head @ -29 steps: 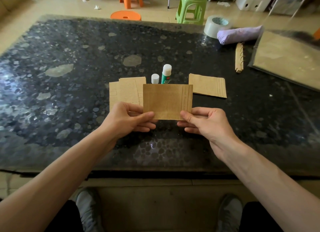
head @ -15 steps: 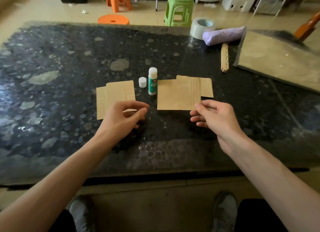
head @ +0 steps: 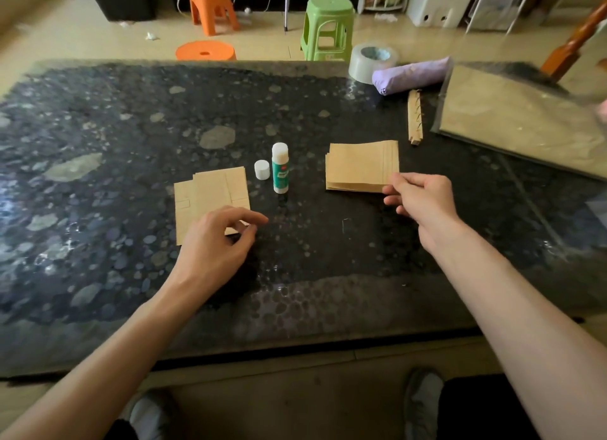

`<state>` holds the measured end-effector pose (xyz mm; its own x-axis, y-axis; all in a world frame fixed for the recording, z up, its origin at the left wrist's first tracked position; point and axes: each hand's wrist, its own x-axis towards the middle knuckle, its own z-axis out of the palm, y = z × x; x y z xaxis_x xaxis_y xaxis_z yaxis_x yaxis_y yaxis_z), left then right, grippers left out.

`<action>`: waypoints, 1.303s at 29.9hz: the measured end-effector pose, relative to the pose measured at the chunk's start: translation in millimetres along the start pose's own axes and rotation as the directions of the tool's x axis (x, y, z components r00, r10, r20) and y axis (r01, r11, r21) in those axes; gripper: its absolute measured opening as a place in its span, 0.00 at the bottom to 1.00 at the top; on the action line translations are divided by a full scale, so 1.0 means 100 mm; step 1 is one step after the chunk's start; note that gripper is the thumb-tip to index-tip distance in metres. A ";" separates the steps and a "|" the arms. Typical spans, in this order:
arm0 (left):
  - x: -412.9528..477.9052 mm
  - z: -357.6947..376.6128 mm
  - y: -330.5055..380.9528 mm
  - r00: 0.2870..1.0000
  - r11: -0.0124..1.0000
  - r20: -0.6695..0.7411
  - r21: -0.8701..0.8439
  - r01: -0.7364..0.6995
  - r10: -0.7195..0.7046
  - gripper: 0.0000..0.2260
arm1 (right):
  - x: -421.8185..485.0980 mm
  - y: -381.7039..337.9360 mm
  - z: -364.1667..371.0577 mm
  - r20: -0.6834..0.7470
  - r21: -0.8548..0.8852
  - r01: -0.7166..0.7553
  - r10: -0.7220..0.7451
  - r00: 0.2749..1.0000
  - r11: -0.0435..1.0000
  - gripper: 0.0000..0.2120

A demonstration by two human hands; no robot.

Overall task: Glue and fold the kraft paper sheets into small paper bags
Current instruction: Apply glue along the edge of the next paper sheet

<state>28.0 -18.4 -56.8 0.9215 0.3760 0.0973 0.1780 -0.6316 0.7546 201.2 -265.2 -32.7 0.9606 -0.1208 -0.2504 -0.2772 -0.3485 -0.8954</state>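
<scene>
- right hand (head: 417, 196) sits at the near right corner of the folded bags (head: 359, 165). its thumb is on top and its fingers (head: 392, 199) are curled at the pile's edge, which looks like a light pinch.
- that pile lies flat on the desk (head: 98, 150), right of the glue stick (head: 280, 170). its edges are roughly lined up and fan out a little on the left side.
- left hand (head: 215, 246) hovers over the near right corner of the flat kraft sheets (head: 210, 196). its fingers are narrow and loosely curled, with thumb and forefinger close together, and i cannot tell whether they have paper between them.
- the glue stick stands upright and open between the two piles. its cap (head: 261, 169) sits just beside it on the left.
- my read is that one bag is done and the next sheet is about to be taken.
- the glue stick is the first risk. it's tall and narrow, and both hands work close to it, so a wrist or a dragged sheet could knock it over and smear the desk or the paper.
- the second is taking two sheets at once. they overlap closely, so a pinch at the corner could lift a pair.
- the third is the bag pile. if the right hand pulls away with the corner caught, the top bag could skew or slide off.
- left uncapped, the glue may also dry out.
</scene>
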 end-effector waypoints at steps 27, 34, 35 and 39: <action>-0.21 -0.29 0.01 0.946 0.743 -0.083 0.641 -0.191 0.315 0.15 | -1.13 0.13 0.61 0.551 -0.005 0.245 -0.202 0.810 0.969 0.10; -0.35 0.04 0.14 0.960 0.949 0.036 0.145 -0.280 0.278 0.09 | -1.24 0.14 0.67 0.559 -0.005 0.058 -0.045 0.828 0.998 0.11; -0.35 0.06 0.14 0.964 0.964 0.066 0.058 -0.260 0.256 0.09 | -1.21 0.16 0.66 0.521 -0.029 0.076 -0.050 0.852 0.997 0.10; -0.33 0.07 0.12 0.974 0.978 0.091 -0.065 -0.200 0.205 0.10 | -1.02 0.16 0.58 0.404 -0.200 0.159 -0.066 0.912 0.967 0.11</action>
<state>2.8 -43.5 -55.5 0.9659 0.1752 0.1909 -0.0327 -0.6485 0.7605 99.9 -204.7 -42.9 0.9032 0.2884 -0.3179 -0.1195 -0.5424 -0.8316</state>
